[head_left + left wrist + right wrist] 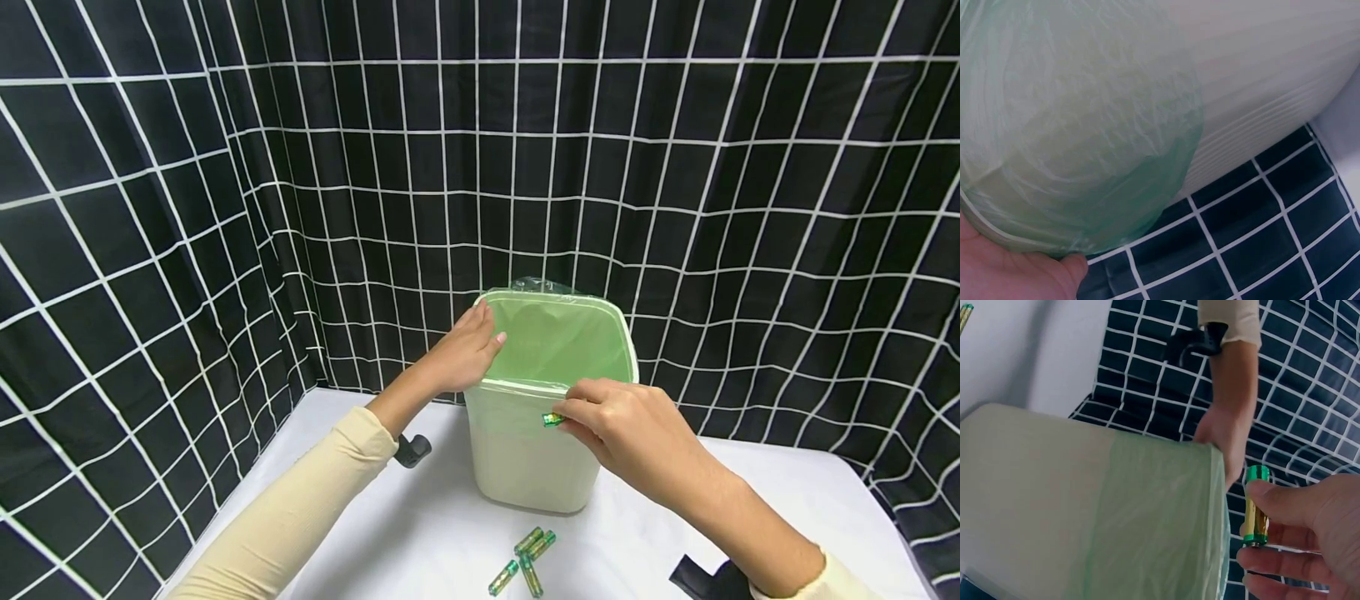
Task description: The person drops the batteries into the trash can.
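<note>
Black cloth (600,167) crossed by white lines is hanging in folds behind and around a white table (420,533), and I am watching a person working there with both bare hands. Their right hand (622,425) is pinching a small green-and-gold battery (552,419) between thumb and fingers, the lower fingers reaching out loosely beneath the thumb. That battery is hovering close to the near rim of a pale bin (528,454), toward its right side; whether it is already over the mouth or just short of it, I cannot tell. Over on the left, the left hand (465,350) is resting against the bin's left rim, its fingers lying fairly straight and its thumb spreading apart from them, touching the edge without gripping any battery. Thin green liner (558,337) is covering the inside of the bin and folding down over the outside of its upper wall, wrinkling as it hangs. Bin and liner are standing upright toward the far side of the table. On the near side of the bin, four loose batteries (542,546) are lying in a little cluster, some touching one another. Cream sleeves (300,500) are covering both forearms, and a dark curved piece (412,451) is jutting out beside the left wrist.
</note>
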`<state>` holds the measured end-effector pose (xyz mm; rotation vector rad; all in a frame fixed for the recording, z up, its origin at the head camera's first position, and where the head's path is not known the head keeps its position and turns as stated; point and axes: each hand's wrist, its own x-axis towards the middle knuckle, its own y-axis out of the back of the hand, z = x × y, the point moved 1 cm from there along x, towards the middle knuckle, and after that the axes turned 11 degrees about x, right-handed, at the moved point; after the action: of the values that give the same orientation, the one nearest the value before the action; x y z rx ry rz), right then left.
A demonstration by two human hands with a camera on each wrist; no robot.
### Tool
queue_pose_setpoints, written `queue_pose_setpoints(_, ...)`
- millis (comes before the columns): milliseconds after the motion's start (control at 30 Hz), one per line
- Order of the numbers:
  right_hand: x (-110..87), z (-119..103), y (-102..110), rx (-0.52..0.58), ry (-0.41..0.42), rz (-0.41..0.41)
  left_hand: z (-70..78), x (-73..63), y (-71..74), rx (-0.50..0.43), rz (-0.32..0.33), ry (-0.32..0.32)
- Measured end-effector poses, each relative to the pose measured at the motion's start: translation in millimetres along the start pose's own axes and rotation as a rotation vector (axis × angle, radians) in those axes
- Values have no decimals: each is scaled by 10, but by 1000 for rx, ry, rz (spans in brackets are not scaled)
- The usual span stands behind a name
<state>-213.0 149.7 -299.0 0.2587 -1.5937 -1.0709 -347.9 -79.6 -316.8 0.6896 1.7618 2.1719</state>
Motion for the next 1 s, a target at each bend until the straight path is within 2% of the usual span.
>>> queue_pose_setpoints(500, 218, 161, 48, 3, 15, 65, -24, 4, -3, -1, 2, -2)
queue_pose_setpoints(1000, 382, 398, 1, 2, -50, 56, -20, 4, -13, 4, 4, 2)
